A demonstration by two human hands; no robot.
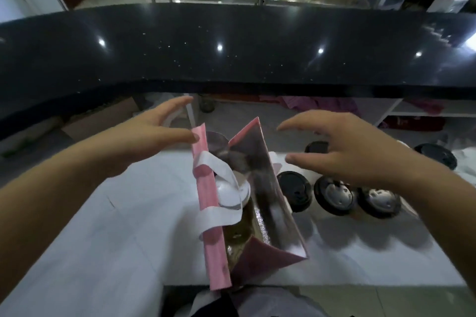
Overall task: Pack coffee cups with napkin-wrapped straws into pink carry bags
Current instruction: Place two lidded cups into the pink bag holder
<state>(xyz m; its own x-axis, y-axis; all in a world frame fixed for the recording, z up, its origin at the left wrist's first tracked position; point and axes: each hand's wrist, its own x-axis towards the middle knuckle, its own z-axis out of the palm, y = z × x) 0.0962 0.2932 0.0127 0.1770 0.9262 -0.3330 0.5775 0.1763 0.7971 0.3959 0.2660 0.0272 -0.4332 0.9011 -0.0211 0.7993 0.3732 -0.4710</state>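
On table (116, 226), pink bag (211, 234) mouth-up, long axis front-to-back, left hand (154, 134) spread, perhaps touching rim, right hand (355, 152) spread

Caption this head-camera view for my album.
Left hand at the rim of a pink paper carry bag holding a white-lidded cup; right hand hovering beside.

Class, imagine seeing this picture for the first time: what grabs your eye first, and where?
The open pink carry bag stands mid-frame on the white table, a white-lidded cup inside it. The left hand is at its left rim; the right hand hovers over black-lidded cups beside it.
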